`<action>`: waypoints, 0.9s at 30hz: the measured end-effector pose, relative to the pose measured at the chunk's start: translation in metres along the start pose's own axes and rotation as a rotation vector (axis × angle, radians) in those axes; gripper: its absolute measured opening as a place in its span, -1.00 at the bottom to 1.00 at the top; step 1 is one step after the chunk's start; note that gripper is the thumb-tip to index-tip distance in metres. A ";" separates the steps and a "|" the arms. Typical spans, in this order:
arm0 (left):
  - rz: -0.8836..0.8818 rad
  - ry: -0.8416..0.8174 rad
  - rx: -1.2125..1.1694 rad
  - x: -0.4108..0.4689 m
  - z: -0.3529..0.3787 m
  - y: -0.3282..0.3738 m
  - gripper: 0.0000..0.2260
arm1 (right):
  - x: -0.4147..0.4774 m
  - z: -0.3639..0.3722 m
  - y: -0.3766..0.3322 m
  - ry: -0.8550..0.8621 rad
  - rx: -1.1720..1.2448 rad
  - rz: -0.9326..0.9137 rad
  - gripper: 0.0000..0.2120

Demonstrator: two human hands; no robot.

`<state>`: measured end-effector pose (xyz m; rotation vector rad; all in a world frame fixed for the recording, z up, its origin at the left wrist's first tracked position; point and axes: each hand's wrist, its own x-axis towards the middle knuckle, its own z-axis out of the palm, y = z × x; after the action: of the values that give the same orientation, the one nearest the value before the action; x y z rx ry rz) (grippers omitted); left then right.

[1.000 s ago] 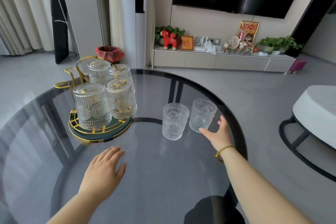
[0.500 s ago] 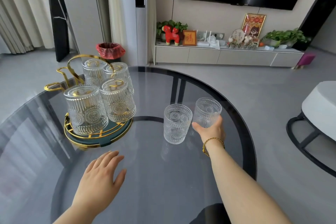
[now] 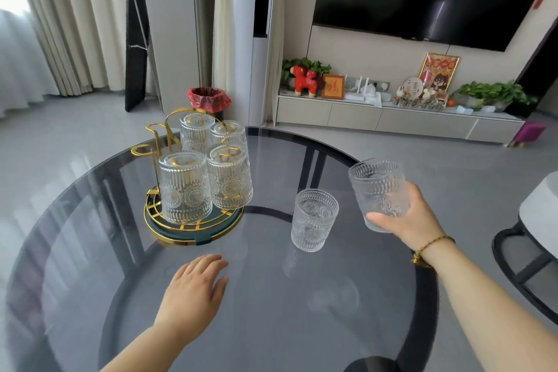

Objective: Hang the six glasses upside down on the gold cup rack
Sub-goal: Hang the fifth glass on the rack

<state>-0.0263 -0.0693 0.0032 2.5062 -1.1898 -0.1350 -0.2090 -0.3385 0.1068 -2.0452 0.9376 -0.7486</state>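
Note:
The gold cup rack stands at the left on the round dark glass table. Several clear embossed glasses hang upside down on it, and bare gold arms show at its back left. One glass stands upright on the table to the right of the rack. My right hand grips another glass, held upright above the table near its right edge. My left hand rests flat on the table in front of the rack, fingers apart, holding nothing.
A red bin stands on the floor behind the rack. A low TV cabinet with ornaments runs along the far wall. A white round seat with a black frame sits off the table's right side.
My right hand has closed on the right-hand glass and lifted it off the table toward the right. The left hand has stayed flat on the table.

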 end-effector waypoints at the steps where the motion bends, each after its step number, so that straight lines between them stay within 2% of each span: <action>1: 0.004 0.018 -0.015 -0.001 -0.003 -0.002 -0.67 | -0.002 -0.005 -0.014 -0.033 -0.039 -0.031 -0.24; 3: 0.003 0.082 -0.031 -0.006 -0.010 -0.010 -0.70 | -0.006 -0.011 -0.044 -0.082 -0.114 -0.098 -0.22; 6: -0.016 0.291 -0.049 -0.010 -0.027 -0.029 -0.77 | -0.005 -0.012 -0.089 -0.117 -0.189 -0.195 -0.28; 8: -0.064 0.369 -0.057 -0.009 -0.038 -0.047 -0.74 | -0.001 -0.006 -0.118 -0.137 -0.237 -0.241 -0.30; 11: -0.134 0.255 -0.026 -0.002 -0.047 -0.074 -0.58 | 0.008 0.011 -0.163 -0.181 -0.270 -0.345 -0.35; 14: -0.149 0.186 -0.014 0.010 -0.048 -0.092 -0.53 | 0.017 0.036 -0.207 -0.212 -0.333 -0.489 -0.33; 18: -0.101 0.145 -0.016 0.019 -0.040 -0.099 -0.54 | 0.034 0.077 -0.259 -0.278 -0.439 -0.614 -0.27; 20: -0.104 0.157 -0.048 0.024 -0.035 -0.104 -0.50 | 0.043 0.102 -0.284 -0.306 -0.546 -0.665 -0.27; 23: -0.102 0.189 -0.089 0.027 -0.032 -0.107 -0.53 | 0.055 0.142 -0.313 -0.371 -0.741 -0.757 -0.29; 24: -0.093 0.208 -0.102 0.027 -0.032 -0.107 -0.44 | 0.058 0.156 -0.320 -0.392 -0.798 -0.780 -0.29; 26: -0.085 0.214 -0.111 0.026 -0.035 -0.105 -0.12 | 0.064 0.178 -0.332 -0.426 -0.894 -0.819 -0.28; 27: -0.092 0.217 -0.118 0.025 -0.035 -0.107 -0.05 | 0.066 0.189 -0.336 -0.439 -0.942 -0.840 -0.28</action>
<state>0.0765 -0.0168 -0.0008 2.4021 -0.9525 0.0419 0.0915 -0.1682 0.2902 -3.3229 0.0930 -0.1784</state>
